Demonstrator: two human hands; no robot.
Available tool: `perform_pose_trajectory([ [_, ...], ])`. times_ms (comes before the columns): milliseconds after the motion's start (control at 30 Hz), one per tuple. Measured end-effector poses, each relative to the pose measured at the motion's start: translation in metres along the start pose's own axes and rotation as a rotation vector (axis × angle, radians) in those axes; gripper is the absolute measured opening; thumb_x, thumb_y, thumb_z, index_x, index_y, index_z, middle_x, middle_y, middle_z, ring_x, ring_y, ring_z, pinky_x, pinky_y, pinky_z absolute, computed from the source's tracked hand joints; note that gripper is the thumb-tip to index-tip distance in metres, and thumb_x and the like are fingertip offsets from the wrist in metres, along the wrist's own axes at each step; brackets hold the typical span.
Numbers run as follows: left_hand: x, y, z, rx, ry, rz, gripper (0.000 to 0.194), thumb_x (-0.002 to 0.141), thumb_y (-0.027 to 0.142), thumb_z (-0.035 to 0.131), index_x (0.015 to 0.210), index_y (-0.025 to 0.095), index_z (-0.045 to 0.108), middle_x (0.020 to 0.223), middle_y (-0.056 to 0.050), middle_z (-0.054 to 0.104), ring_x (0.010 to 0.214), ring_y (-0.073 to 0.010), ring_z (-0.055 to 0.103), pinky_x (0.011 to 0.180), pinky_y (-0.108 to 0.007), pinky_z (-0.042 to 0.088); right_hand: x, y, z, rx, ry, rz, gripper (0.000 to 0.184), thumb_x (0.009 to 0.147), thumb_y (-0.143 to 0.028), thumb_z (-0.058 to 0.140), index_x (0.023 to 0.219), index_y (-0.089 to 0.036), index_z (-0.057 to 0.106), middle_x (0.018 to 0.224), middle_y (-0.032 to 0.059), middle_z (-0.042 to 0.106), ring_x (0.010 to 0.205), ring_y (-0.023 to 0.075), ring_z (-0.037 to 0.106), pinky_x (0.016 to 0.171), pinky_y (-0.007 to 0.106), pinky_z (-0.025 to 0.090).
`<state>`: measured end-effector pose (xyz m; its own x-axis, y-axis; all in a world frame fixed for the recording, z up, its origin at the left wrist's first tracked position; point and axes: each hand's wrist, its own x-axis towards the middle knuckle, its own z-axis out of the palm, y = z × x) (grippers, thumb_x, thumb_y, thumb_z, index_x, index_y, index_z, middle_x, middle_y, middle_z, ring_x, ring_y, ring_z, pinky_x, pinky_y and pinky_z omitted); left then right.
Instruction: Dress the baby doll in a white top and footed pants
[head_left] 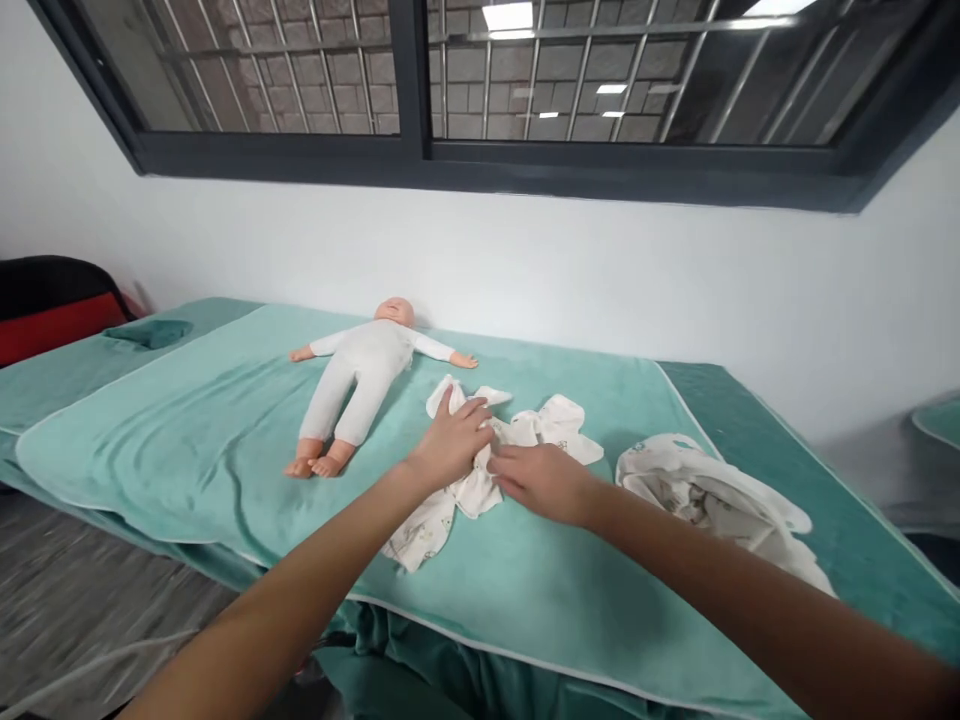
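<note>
A white baby garment (478,492) with a small print lies crumpled on the green cover, its sleeves and flaps spread out. My left hand (454,440) rests on top of it, fingers stretched and somewhat apart over the cloth. From the right, my right hand (544,482) meets the garment's middle, with thumb and fingers pinched together on the fabric. The fingertips of both hands are close together, and some of the cloth between them is hidden. A baby doll (366,362) in a white bodysuit lies on its back to the left, arms out and feet bare.
A second bundle of white printed cloth (690,480) lies near my right forearm. The green cover (195,430) spreads over the bed. A red and black bag (56,310) is at the far left. Behind the bed stand a white wall (562,260) and a barred window (480,170).
</note>
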<state>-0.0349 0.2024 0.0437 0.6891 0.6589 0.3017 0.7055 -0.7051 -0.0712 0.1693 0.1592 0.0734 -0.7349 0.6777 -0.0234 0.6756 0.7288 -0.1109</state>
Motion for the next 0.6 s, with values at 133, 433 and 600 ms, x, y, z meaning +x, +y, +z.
perform_pose_trajectory([
  [133, 0.014, 0.003, -0.034, 0.021, 0.071, -0.237, 0.017, 0.090, 0.015, 0.049, 0.098, 0.017, 0.064, 0.094, -0.011, 0.071, 0.097, -0.0286, 0.067, 0.117, -0.057, 0.030, -0.023, 0.019, -0.009, 0.239, 0.099, 0.435, 0.030, 0.095, -0.032, 0.054, 0.122, -0.019, 0.059, 0.109, 0.0105, 0.072, 0.100, 0.0269, 0.067, 0.079, 0.032, 0.046],
  [433, 0.031, 0.046, -0.091, -0.496, 0.814, -0.541, 0.024, 0.081, 0.019, 0.061, 0.104, 0.021, 0.052, 0.087, -0.001, 0.064, 0.080, -0.0203, 0.061, 0.071, -0.030, 0.045, -0.005, -0.007, 0.019, 0.810, 0.374, 0.357, 0.046, 0.084, -0.036, 0.065, 0.128, -0.020, 0.063, 0.134, 0.0116, 0.059, 0.127, 0.0291, 0.055, 0.114, 0.043, 0.038],
  [600, 0.006, 0.061, -0.077, -0.760, 0.937, -0.532, 0.042, 0.078, 0.021, 0.065, 0.117, 0.024, 0.050, 0.113, -0.004, 0.061, 0.100, -0.0205, 0.063, 0.086, -0.032, 0.051, 0.007, -0.042, 0.032, 1.568, 0.375, 0.347, 0.046, 0.089, -0.050, 0.058, 0.126, -0.024, 0.064, 0.115, 0.0086, 0.072, 0.114, 0.0292, 0.064, 0.099, 0.049, 0.052],
])
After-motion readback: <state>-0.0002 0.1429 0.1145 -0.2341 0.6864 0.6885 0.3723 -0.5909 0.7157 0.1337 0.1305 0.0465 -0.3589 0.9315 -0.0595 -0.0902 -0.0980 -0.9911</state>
